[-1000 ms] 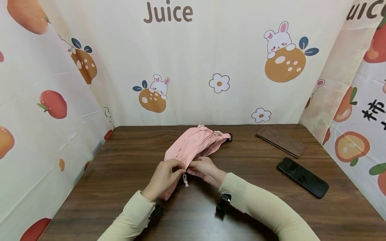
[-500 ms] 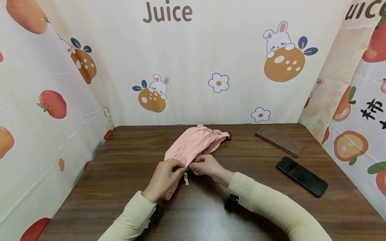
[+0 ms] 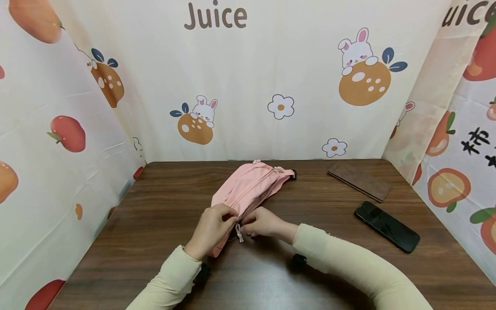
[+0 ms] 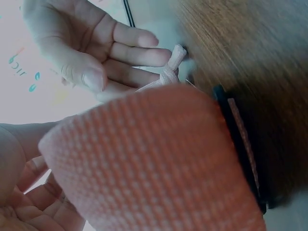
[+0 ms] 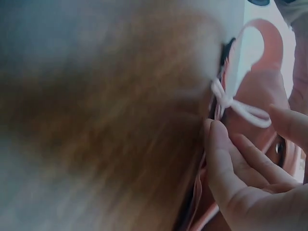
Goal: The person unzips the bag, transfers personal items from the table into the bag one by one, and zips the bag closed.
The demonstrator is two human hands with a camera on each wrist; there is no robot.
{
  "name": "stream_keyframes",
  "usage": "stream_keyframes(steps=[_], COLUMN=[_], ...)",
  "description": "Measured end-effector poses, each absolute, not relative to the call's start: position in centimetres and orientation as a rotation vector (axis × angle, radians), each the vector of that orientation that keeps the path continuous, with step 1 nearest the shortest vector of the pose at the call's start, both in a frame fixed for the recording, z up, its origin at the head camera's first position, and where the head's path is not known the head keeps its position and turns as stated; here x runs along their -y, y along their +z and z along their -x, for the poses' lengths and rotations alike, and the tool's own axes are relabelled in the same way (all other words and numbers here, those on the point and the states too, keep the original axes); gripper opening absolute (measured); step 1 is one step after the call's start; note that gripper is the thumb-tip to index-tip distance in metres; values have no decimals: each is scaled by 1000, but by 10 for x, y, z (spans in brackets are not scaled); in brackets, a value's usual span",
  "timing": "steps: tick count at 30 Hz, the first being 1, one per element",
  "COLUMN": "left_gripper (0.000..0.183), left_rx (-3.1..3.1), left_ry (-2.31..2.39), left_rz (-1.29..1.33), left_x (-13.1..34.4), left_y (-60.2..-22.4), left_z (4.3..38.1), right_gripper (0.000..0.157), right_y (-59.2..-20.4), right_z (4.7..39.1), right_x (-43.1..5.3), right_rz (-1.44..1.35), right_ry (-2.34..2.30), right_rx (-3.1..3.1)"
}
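Observation:
A pink waist bag (image 3: 244,185) lies slantwise on the brown table, its zipper line running toward the hands. My left hand (image 3: 211,224) pinches the bag's near end between thumb and fingers. Just to the right, my right hand (image 3: 265,221) is beside the pale zipper-pull cord (image 3: 239,234). Its fingers are extended in both wrist views, the tips close to the cord's knot (image 4: 168,74). A pink webbing strap (image 4: 149,154) with a black slider (image 4: 240,149) hides much of my left hand in the left wrist view.
A brown wallet-like folder (image 3: 360,181) lies at the back right of the table. Nearer, a black smartphone (image 3: 387,226) rests on the wood. A printed curtain (image 3: 248,77) rises behind the table's back edge.
My right hand has let its fingers slip off the bag's edge and shifted slightly right to beside the cord. My left hand keeps its pinch in the same place.

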State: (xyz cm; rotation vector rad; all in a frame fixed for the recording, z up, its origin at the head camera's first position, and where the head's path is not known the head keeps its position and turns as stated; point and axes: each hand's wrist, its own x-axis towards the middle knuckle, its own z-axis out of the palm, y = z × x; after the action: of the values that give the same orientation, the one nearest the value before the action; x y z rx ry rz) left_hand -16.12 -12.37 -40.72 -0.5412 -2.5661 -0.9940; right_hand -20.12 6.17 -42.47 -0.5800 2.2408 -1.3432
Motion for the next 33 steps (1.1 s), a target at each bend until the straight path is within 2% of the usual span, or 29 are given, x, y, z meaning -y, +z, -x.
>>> stream_keyframes(steps=[18,33], left_gripper=[10,11], left_rx=[2545,2558], left_ry=[-982,-911], left_rz=[529,511], left_x=[124,124], left_y=[-409,-409], left_z=[160,154], right_gripper=[13,22], right_y=[-429,-413], right_z=[195,194], right_x=[-58,-65], right_rz=[542,620], right_ry=[-1432,-1548], right_rx=[-2210,-2104])
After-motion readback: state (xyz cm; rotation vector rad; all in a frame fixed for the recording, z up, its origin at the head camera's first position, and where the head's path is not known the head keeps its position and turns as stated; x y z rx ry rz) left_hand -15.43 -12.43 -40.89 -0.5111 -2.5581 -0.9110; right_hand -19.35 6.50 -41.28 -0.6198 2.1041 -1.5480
